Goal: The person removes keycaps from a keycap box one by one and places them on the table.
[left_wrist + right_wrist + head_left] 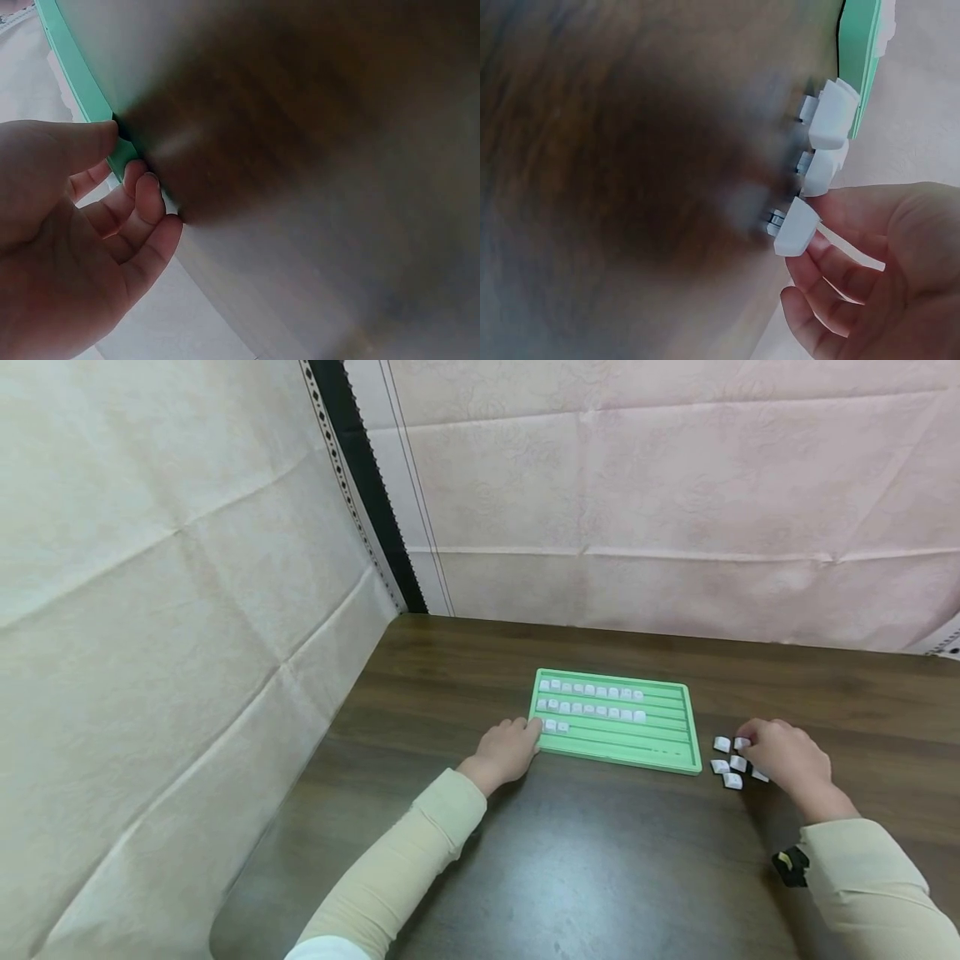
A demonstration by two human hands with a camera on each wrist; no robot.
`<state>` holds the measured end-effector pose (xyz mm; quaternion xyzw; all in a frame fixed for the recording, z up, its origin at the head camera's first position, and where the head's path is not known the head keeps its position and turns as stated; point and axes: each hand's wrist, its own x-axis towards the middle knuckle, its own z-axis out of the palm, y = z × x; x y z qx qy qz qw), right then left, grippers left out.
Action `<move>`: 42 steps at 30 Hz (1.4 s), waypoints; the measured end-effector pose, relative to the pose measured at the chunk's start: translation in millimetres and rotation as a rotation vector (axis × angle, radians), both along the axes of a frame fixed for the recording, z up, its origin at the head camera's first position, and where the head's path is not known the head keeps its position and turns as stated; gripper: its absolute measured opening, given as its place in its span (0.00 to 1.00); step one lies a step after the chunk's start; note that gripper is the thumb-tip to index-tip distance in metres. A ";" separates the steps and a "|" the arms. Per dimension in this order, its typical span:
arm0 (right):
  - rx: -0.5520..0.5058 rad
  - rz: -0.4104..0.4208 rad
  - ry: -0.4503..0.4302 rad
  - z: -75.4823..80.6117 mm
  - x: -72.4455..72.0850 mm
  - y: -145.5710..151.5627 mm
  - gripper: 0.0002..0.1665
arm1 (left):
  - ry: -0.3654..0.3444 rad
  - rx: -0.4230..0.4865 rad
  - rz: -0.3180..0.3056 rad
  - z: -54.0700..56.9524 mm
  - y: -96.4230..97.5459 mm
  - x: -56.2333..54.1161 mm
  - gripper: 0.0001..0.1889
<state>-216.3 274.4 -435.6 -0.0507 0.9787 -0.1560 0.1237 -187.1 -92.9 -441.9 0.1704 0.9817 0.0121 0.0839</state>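
A shallow green tray [607,752] lies on the table, with white keycaps [591,710] in rows on its ledges: two longer rows and a short one at the left. My left hand [504,752] grips the tray's left front corner, thumb against the green edge [82,82] in the left wrist view. Right of the tray, my right hand [787,760] is over a small group of loose keycaps [732,781], its thumb and fingertips pinching one white keycap [742,743]. In the right wrist view, a nearer keycap [796,227] partly covers the fingertips.
The dark wooden table [600,860] meets a cloth-covered wall [675,510] at the back. Another pale cloth [187,652] hangs along the left side, with a dark strip [367,485] in the corner. A black band [791,866] sits at the right wrist.
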 end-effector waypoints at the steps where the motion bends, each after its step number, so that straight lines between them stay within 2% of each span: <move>1: 0.001 0.003 -0.005 0.3 -0.2 -0.2 0.18 | 0.000 0.002 0.000 0.1 0.1 0.0 0.11; 12: -0.023 -0.014 0.012 2.9 1.2 -4.5 0.25 | -0.005 0.013 0.007 0.9 -0.1 0.8 0.10; 19: -0.032 -0.007 0.040 8.6 0.2 -19.0 0.27 | 0.008 0.019 0.004 0.2 -0.8 1.8 0.11; 27: -0.058 0.007 0.097 17.3 -4.1 -49.7 0.26 | 0.007 0.024 0.010 1.6 -0.6 2.3 0.10; 33: -0.110 0.049 0.162 17.8 -8.1 -80.1 0.22 | 0.007 0.026 0.009 1.1 -1.4 3.3 0.10; 42: -0.126 0.091 0.170 16.7 -8.4 -117.0 0.20 | 0.006 0.020 0.008 1.6 -1.2 3.9 0.11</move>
